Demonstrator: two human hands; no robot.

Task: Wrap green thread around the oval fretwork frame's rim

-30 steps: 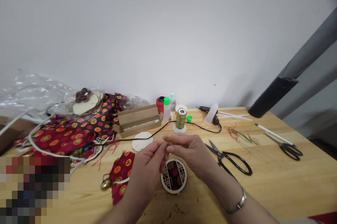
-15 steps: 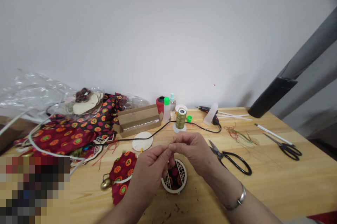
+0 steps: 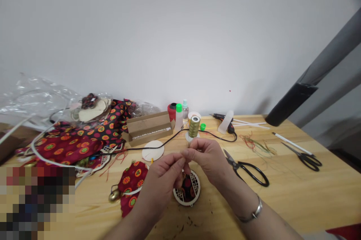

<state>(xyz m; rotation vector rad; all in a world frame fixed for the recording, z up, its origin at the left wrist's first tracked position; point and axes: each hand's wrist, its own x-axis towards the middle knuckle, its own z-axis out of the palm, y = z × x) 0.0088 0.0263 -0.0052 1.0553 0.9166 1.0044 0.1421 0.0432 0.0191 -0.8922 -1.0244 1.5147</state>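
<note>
My left hand (image 3: 169, 174) and my right hand (image 3: 204, 157) meet at the fingertips over the table, both pinched closed. What lies between the fingers is too small to make out. Just beneath them rests a round white lattice frame (image 3: 196, 189) backed with dark patterned fabric, partly covered by my left hand. Beyond my fingers stands a spool of olive-green thread (image 3: 194, 127). Left of my left hand lies red floral fabric (image 3: 132, 178) with a brass bell (image 3: 114, 195) beside it. Black-handled scissors (image 3: 251, 170) lie to the right of my right hand.
At the back are an open cardboard box (image 3: 149, 129), a green-capped bottle (image 3: 179, 118) and a glue gun (image 3: 222, 117) with its black cord. Patterned fabric (image 3: 73, 144) is heaped at left. Loose threads (image 3: 258, 144) and smaller scissors (image 3: 307, 159) lie at right.
My right hand has shifted very slightly, and its fingertips remain against those of my left. The things on the table have stayed in place.
</note>
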